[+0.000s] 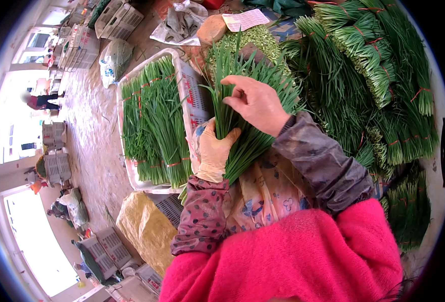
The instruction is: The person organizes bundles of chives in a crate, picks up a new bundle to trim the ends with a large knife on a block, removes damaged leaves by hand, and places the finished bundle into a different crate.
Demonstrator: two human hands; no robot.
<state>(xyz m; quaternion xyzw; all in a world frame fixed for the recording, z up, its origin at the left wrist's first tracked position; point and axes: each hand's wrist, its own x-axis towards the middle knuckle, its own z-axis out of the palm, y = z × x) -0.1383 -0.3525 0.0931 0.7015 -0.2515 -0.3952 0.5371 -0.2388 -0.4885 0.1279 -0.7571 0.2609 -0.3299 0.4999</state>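
Note:
Loose green garlic chives (252,143) lie across my lap on a patterned apron (262,192). My left hand (215,151), in a pale rubber glove, is closed around part of these chives, its thumb to the right. My right hand (254,100) is bare and hovers over the leaves, thumb and index finger bent and slightly apart; whether a leaf is between them cannot be told. To the left, a white plastic crate (182,94) holds chive bundles (158,124) tied with red bands. On the right lie more tied bundles (373,56).
Beyond the lap are a heap of short green trimmings (264,36), a brownish block (211,29) and a printed sheet (245,19). A yellow sack (145,226) stands at the lower left. Across the wet floor (94,124) are stacked crates (56,166) and a person (43,102).

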